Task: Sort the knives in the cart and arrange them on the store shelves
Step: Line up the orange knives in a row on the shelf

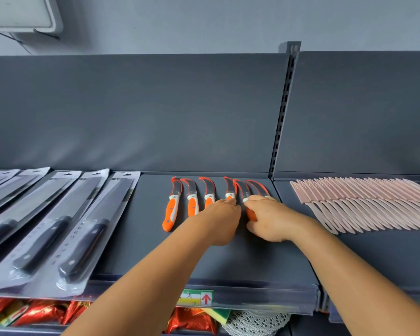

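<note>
Shelf: a dark grey store shelf (pixel 228 260) with an upright back panel; both forearms reach over its front edge from below.
Orange knives: six small curved-blade knives (pixel 192 202) with orange-and-white handles lie in a row on the middle of the shelf, blades pointing to the back panel, handles toward the person.
Leftmost knife: the leftmost orange knife (pixel 171 210) lies fully in view, apart from both hands.
Left hand: the left hand (pixel 222 220) lies palm down over the handles of the third and fourth knives; its fingers (pixel 228 202) stretch forward fairly straight, and their tips touch the white collar of the fourth knife.
Right hand: the right hand (pixel 267 218) covers the handles of the two rightmost knives; its fingers (pixel 254 198) curl around the orange handle of the fifth knife (pixel 250 213), fingertips at its white collar and the thumb at the handle's near end.
Sixth knife: only its blade and a bit of white collar show beyond the right hand; whether the hand holds it too, I cannot tell.
Packaged knives: large black-handled knives in clear blister packs (pixel 66 229) lie side by side on the left of the shelf, slanted.
Pink knives: a tight overlapping row of pale pink knives (pixel 374 204) fills the next shelf section on the right.
Price tag: a green-and-yellow label with a red arrow (pixel 197 297) sits in the shelf's front rail.
Lower shelf: red foil packets (pixel 41 311) show beneath.
</note>
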Demonstrator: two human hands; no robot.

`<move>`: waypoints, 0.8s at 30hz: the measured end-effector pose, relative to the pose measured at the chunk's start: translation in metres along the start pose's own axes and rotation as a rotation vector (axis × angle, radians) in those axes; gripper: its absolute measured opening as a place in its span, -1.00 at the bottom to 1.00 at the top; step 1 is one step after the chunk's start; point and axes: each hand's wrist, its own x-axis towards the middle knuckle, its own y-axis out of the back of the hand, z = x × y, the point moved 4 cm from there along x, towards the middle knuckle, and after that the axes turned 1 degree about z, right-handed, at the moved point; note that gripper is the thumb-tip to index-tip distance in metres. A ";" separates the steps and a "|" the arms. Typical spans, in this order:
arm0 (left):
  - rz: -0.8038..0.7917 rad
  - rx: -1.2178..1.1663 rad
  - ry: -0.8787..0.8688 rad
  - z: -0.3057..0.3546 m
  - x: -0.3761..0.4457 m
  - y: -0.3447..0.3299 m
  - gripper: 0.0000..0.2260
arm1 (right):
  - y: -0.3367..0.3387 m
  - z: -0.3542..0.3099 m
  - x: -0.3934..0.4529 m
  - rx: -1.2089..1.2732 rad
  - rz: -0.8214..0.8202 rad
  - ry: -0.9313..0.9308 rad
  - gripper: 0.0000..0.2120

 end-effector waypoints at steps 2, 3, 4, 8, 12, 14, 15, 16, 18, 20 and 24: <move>0.003 0.024 -0.012 0.001 0.000 0.001 -0.72 | 0.001 -0.003 0.000 -0.036 -0.020 0.019 -0.81; 0.016 0.027 -0.021 0.001 0.000 0.001 -0.72 | 0.001 -0.004 0.000 -0.035 -0.024 0.027 -0.80; 0.027 0.028 -0.030 0.002 0.000 0.002 -0.72 | 0.001 -0.006 0.000 -0.032 -0.029 0.030 -0.79; 0.073 0.030 -0.035 0.002 0.001 0.001 -0.75 | 0.000 -0.008 0.005 -0.022 -0.005 0.043 -0.81; 0.097 0.032 -0.026 0.004 -0.002 0.003 -0.71 | 0.000 -0.012 0.007 -0.022 -0.001 0.039 -0.82; 0.120 0.000 -0.031 0.005 -0.004 0.004 -0.73 | 0.002 -0.012 0.005 -0.003 0.018 0.035 -0.83; 0.139 -0.040 -0.036 0.005 -0.005 0.004 -0.75 | 0.005 -0.010 0.004 0.020 0.047 0.034 -0.86; 0.167 -0.086 -0.041 0.006 -0.006 0.005 -0.78 | 0.008 -0.008 0.001 0.035 0.077 0.031 -0.89; 0.219 -0.137 -0.060 0.008 -0.006 0.007 -0.80 | 0.014 0.002 -0.006 0.022 0.096 -0.014 -0.78; 0.205 -0.118 -0.076 0.013 -0.004 0.007 -0.68 | 0.016 0.014 -0.013 -0.051 0.072 -0.075 -0.71; 0.168 -0.080 -0.079 0.021 0.002 0.006 -0.65 | 0.008 0.025 -0.016 -0.088 0.025 -0.123 -0.67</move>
